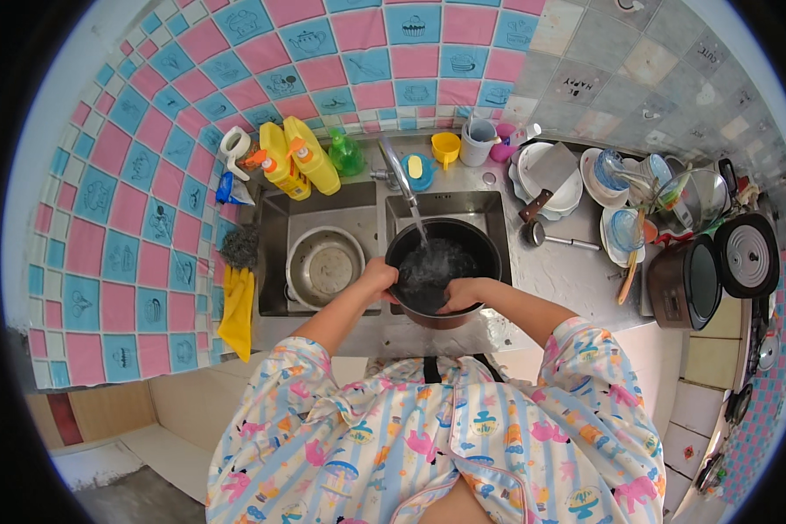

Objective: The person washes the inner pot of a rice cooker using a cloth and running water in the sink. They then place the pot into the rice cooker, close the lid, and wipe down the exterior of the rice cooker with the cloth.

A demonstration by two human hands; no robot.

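Observation:
A dark round inner pot (491,255) is tilted over the right basin (491,204) of a steel double sink. Water runs from the curved faucet (396,165) into it and churns inside. My left hand (381,278) grips the pot's left rim, the thumb side uppermost. My right hand (464,293) reaches over the near rim, its fingers down inside the pot by the water; whether they hold anything there is hidden. In the left basin sits a round metal bowl (327,267).
Yellow detergent bottles (293,164), a green bottle (346,154), a soap dish (426,180) and a yellow cup (445,149) line the back. Rightward lie a cleaver (550,173), a ladle (560,239), stacked dishes and a rice cooker (684,281). Yellow gloves (237,308) hang left.

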